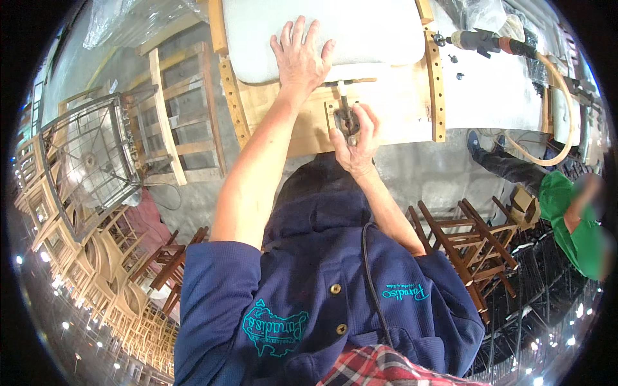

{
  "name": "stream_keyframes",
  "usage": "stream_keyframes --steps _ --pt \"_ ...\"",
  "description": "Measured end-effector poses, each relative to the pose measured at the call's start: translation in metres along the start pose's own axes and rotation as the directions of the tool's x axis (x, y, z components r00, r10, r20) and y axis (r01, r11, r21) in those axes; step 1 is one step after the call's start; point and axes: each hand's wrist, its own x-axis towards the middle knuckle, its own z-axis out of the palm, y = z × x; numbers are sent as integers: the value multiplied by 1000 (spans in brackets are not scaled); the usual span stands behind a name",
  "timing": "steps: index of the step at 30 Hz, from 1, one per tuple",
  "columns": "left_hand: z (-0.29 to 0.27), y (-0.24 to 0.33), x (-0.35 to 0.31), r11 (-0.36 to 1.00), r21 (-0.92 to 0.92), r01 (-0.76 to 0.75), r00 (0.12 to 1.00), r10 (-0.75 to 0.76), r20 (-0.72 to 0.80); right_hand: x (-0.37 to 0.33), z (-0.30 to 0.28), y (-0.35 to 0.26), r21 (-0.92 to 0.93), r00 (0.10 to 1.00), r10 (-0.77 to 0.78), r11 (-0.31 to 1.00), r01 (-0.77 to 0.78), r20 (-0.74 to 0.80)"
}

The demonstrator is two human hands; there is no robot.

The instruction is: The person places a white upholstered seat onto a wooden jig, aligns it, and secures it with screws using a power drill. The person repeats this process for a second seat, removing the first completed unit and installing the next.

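My left hand [300, 59] lies flat with fingers spread on a pale, smooth panel with rounded corners [380, 29], perhaps a padded seat. The panel rests on a wooden board [277, 119] between two side rails with rows of holes. At the board's near edge, my right hand [360, 143] is closed around the handle of a metal toggle clamp [346, 116]. The clamp's arm points away from me toward a thin strip [354, 81] along the panel's near edge. My fingers partly hide the clamp's handle.
To the right, a power tool [479, 42] with a pale hose [568, 122] lies on a white surface. Wooden pallets [180, 122] and a wire-frame rack [87, 157] stand left. Dark wooden stool frames [467, 244] are behind me on the right, near a person in green [559, 209].
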Motion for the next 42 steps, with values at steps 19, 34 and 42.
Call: stream_keyframes --steps 19,34,42 --pt "-5 2 3 998 -29 57 992 -54 115 142 -169 180 -444 812 568 699 -561 -131" --pt "-8 7 7 997 -18 71 989 -68 130 181 -169 299 -579 872 486 696 -425 -56" --pt "-12 4 1 993 -54 103 990 -97 106 167 -95 114 -143 771 637 764 -629 15"
